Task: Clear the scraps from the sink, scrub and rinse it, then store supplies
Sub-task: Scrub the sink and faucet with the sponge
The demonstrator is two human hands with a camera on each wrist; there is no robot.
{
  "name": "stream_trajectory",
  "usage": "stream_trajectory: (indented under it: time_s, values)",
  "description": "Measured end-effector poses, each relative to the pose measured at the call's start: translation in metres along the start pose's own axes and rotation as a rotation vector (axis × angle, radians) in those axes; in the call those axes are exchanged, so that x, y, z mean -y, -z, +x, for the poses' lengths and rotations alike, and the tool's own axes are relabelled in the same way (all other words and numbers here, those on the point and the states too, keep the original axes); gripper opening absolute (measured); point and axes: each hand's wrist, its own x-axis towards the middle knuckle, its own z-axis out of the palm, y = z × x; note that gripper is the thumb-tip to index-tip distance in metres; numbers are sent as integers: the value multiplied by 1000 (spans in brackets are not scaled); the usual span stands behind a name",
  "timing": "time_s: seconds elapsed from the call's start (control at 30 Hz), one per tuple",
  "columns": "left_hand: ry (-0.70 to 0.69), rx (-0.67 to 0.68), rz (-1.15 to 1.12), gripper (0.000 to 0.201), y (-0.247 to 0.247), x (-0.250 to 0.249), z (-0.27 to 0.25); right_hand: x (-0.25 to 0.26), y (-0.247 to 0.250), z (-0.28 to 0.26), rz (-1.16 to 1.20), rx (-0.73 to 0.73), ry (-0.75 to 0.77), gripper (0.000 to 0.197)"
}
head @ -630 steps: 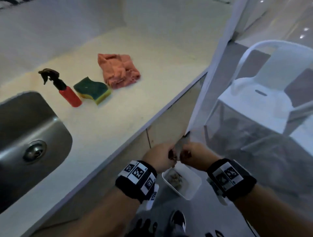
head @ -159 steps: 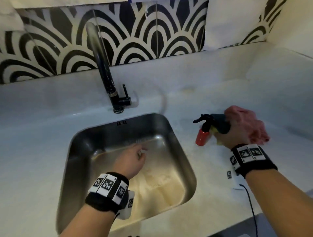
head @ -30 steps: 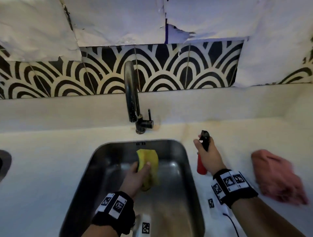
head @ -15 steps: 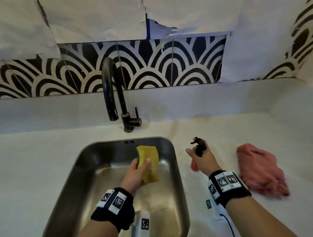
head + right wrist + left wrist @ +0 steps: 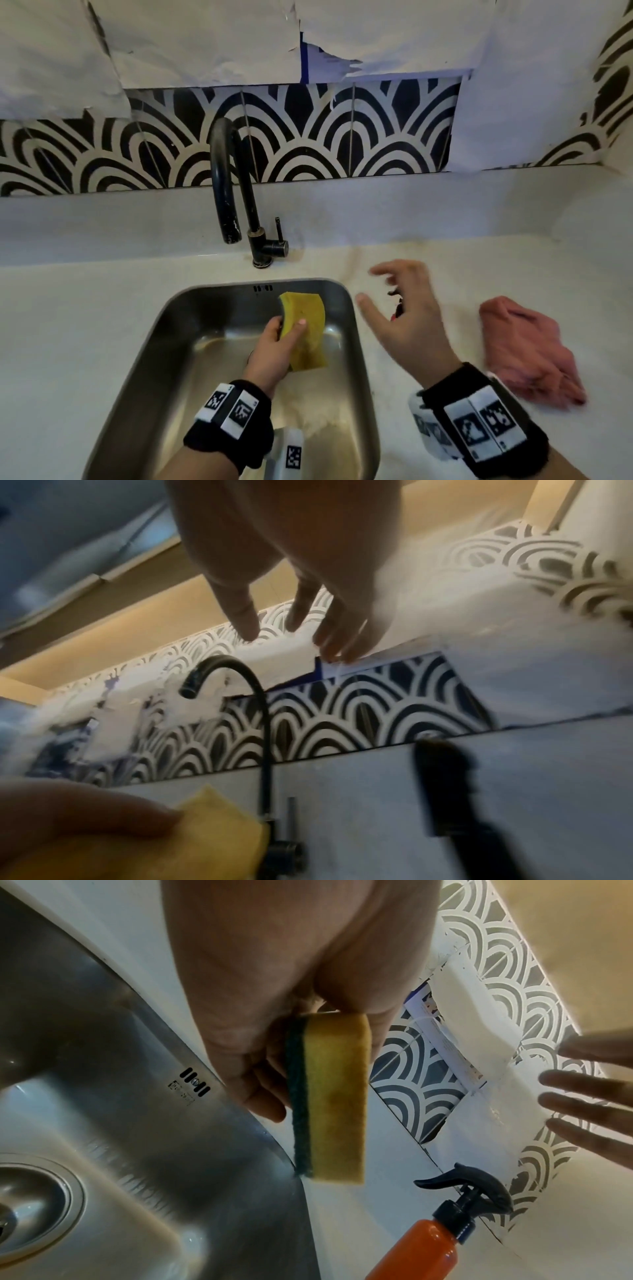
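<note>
My left hand [image 5: 277, 346] grips a yellow sponge [image 5: 306, 329] with a dark green scrub side [image 5: 299, 1096], held upright over the steel sink [image 5: 164, 342] near its back wall. The right hand [image 5: 400, 308] hovers open with spread fingers [image 5: 589, 1104] above the counter just right of the sink. Under it stands the orange spray bottle [image 5: 418, 1250] with a black trigger head [image 5: 476, 1185]; in the head view only a sliver of the bottle [image 5: 397, 305] shows behind the palm. No fingers touch the bottle. The drain [image 5: 20, 1207] shows in the left wrist view.
A black gooseneck faucet [image 5: 236, 192] with a side lever [image 5: 278, 229] rises behind the sink. A crumpled pink cloth [image 5: 527, 353] lies on the white counter [image 5: 68, 325] to the right. Patterned tiles [image 5: 308, 137] and torn white paper cover the back wall.
My right hand has let go of the spray bottle, which now stands on the counter, and has lifted with fingers spread. The left hand still holds the sponge in about the same place.
</note>
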Motion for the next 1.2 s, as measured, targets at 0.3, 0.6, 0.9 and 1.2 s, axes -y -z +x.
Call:
stream_trajectory:
  time_s: [0.3, 0.6, 0.9, 1.2]
  values:
    - [56, -102, -115, 21, 31, -13, -6, 21, -114, -13, 86, 878, -489, 73]
    - [-31, -83, 300, 31, 119, -3, 4, 28, -206, -16, 294, 783, -726, 60]
    - [8, -224, 1059, 47, 211, 18, 58, -4, -332, -32, 105, 648, -991, 47]
    - [61, -137, 1071, 54, 233, 30, 86, -37, -412, -9, 26, 240, -967, 50]
